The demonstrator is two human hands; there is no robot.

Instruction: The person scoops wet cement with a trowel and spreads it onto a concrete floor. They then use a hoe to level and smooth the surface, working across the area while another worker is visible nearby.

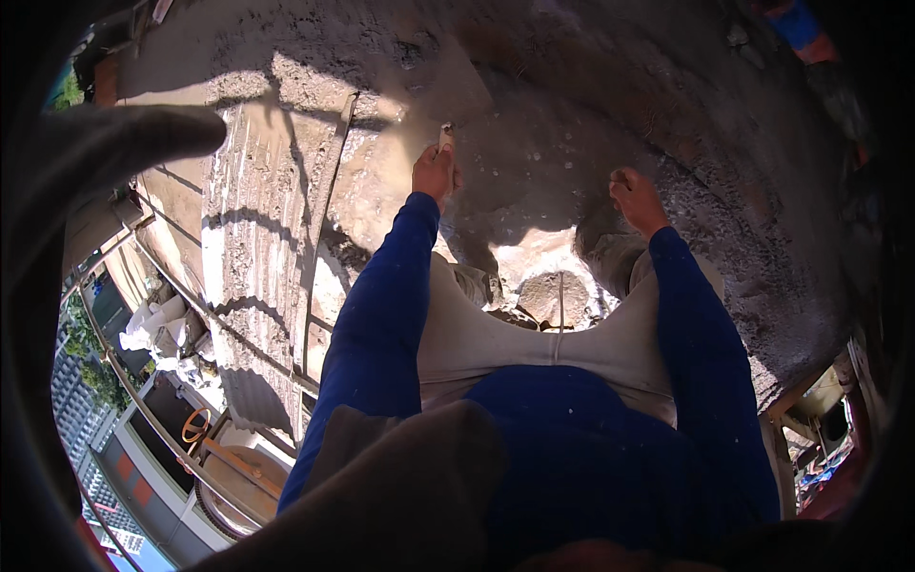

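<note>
My left hand [434,175] is closed round a short pale handle [447,136] whose end sticks out above the fist. Just beyond it lies a flat, grey, mud-coloured patch with straight edges; whether it belongs to the handle I cannot tell. My right hand [639,200] is held to the right with its fingers curled in, and anything inside them is hidden. Both hands are over wet, grey-brown cement-like ground [534,143]. Below them, between my forearms, my legs in pale trousers [467,334] stand apart on it.
At the left, a long narrow strip [329,210] runs beside a mud-splashed corrugated sheet [253,276]. Railing poles [152,410] border the left edge. Beyond them are white sacks [167,329] and a round drum [233,486] near an orange wheel [195,426].
</note>
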